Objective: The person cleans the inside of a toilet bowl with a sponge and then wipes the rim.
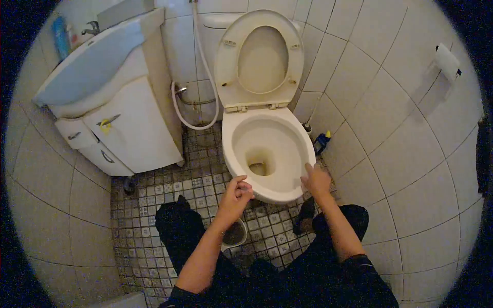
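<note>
In front of me stands a white toilet bowl point(277, 136) with its yellowed seat point(226, 66) raised against the tank point(215, 20). At the bowl's front left edge is my left hand point(236, 199), its fingers curled in towards the thumb; what they pinch, if anything, is too small to make out. My right hand point(318, 182) is at the front right rim, fingers bent and tips right at the edge. A small greyish patch point(297, 183) shows on the rim beside those fingertips. Stained water lies at the bottom of the bowl.
A white vanity cabinet point(133, 123) with a bluish basin point(97, 72) stands left. A white hose point(200, 126) hangs beside the toilet. A dark bottle with yellow cap point(322, 142) stands right. A small bucket point(236, 233) sits between my legs. A paper roll point(448, 62) hangs on the right wall.
</note>
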Demonstrator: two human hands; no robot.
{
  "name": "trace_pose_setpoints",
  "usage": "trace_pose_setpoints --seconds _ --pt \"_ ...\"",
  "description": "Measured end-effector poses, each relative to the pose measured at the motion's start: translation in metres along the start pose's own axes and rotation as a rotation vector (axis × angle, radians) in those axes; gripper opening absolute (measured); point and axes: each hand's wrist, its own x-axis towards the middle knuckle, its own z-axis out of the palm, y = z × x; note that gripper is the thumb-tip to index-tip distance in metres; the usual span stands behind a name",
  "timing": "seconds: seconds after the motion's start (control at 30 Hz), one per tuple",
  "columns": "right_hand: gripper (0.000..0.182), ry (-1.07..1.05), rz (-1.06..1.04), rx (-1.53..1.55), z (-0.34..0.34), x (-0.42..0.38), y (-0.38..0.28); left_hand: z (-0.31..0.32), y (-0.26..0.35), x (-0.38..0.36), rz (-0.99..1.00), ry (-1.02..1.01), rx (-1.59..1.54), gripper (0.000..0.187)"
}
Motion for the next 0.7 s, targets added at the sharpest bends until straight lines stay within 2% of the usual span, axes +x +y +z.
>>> trace_pose_setpoints --seconds 0.07,0.13,0.17,0.2,0.27,0.3,0.4,0.53,0.6,0.7 --pt "0.042 -0.067 0.02 -0.02 0.002 -0.01 -0.016 -0.002 -0.007 0.003 0.034 -0.022 -0.038 0.041" --pt "0.045 -0.114 -0.22 0.02 -0.004 -0.033 -0.031 -0.004 -0.007 0.005 0.066 -0.028 -0.045 0.041" --pt "0.048 -0.083 -0.255 0.044 0.011 -0.034 -0.024 -0.006 -0.007 0.005 0.087 -0.034 -0.05 0.041" --pt "0.048 -0.087 -0.261 0.046 0.008 -0.027 -0.018 -0.006 -0.004 0.004 0.084 -0.028 -0.05 0.041" --pt "0.047 -0.155 -0.09 -0.013 0.003 -0.006 -0.002 -0.004 0.003 -0.001 0.036 -0.027 -0.091 0.041" --pt "0.046 -0.081 -0.03 0.05 0.003 0.001 0.006 -0.004 0.003 -0.004 0.029 -0.031 -0.089 0.041" --pt "0.043 -0.028 -0.042 -0.066 0.007 -0.002 -0.007 -0.007 0.008 -0.005 -0.021 -0.026 -0.057 0.04" --pt "0.036 -0.077 -0.244 0.008 -0.001 -0.024 -0.023 -0.01 0.016 -0.007 0.045 -0.031 -0.078 0.04" --pt "0.037 -0.034 -0.251 0.135 -0.003 -0.011 -0.006 -0.009 0.027 -0.01 0.055 -0.023 -0.069 0.04" --pt "0.044 -0.167 -0.196 0.033 -0.008 0.014 0.004 -0.01 0.039 -0.01 0.029 -0.083 -0.069 0.039"
